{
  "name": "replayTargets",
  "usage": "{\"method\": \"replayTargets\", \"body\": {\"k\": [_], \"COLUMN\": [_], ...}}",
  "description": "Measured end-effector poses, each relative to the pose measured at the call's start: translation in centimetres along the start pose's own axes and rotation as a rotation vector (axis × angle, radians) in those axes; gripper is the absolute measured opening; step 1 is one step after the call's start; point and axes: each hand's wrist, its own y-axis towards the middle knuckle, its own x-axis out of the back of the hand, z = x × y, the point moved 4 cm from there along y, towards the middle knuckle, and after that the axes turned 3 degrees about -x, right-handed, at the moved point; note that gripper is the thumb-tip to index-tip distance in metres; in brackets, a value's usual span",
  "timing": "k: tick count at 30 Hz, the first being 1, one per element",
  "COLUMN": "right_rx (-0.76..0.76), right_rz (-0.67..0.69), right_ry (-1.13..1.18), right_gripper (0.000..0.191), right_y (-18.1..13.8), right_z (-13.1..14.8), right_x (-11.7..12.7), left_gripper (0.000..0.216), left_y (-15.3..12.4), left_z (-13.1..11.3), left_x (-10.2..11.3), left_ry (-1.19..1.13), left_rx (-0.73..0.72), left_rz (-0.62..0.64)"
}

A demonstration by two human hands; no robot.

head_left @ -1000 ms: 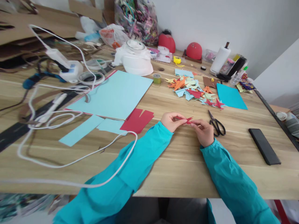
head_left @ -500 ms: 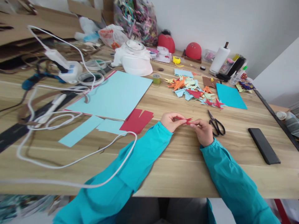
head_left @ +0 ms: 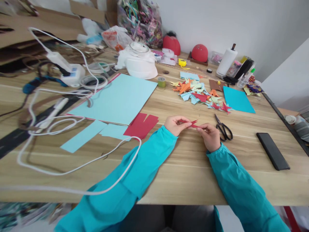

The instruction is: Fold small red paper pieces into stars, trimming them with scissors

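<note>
A small red folded paper crane (head_left: 193, 123), with pointed ends, is held between my two hands just above the table. My left hand (head_left: 175, 125) pinches its left side with thumb and fingers closed. At its right tip, my right hand (head_left: 209, 136) grips it between thumb and forefinger. Black-handled scissors (head_left: 224, 129) lie right beside my right hand. Red paper pieces (head_left: 142, 125) rest left of my left hand. Beyond my hands is a pile of folded paper cranes (head_left: 196, 91) in orange, blue, yellow and red.
Light blue sheets (head_left: 118, 96) and a blue strip (head_left: 83, 136) lie on the left. A white cable (head_left: 116, 190) loops across the table and over my left sleeve. A black phone (head_left: 272, 150) lies at the right, a teal paper sheet (head_left: 238, 99) behind it.
My left hand has shifted slightly left, and more of the red paper shows between the hands. My right hand stays nearly in place, still pinching.
</note>
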Motion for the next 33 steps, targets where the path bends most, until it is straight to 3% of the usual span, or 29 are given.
{"method": "replayTargets", "body": {"k": [3,8,15,22,29,33], "right_rx": [0.022,0.017,0.074,-0.025,-0.085,-0.046], "right_rz": [-0.01,-0.009,-0.005,-0.019,0.009,0.012], "right_ry": [0.013,0.054,0.03,-0.054,0.144,0.097], "right_gripper": [0.008,0.022,0.012,0.011,0.027,0.026], "right_y": [0.0,0.0,0.0,0.2,-0.1,-0.1], "right_z": [0.1,0.3,0.6,-0.4,-0.1,0.2], "right_x": [0.0,-0.1,-0.1,0.1,-0.1,-0.2], "left_gripper": [0.021,0.025,0.025,0.03,0.032,0.03], "left_y": [0.0,0.1,0.1,0.1,0.2,0.1], "left_z": [0.0,-0.1,-0.2,-0.2,0.0,-0.1], "left_x": [0.0,0.4,0.4,0.4,0.5,0.4], "left_ry": [-0.01,-0.046,-0.095,-0.147,-0.148,-0.12], "left_rx": [-0.005,0.016,0.028,0.06,0.073,0.051], "left_rz": [-0.001,-0.037,-0.035,-0.059,-0.07,-0.056]}}
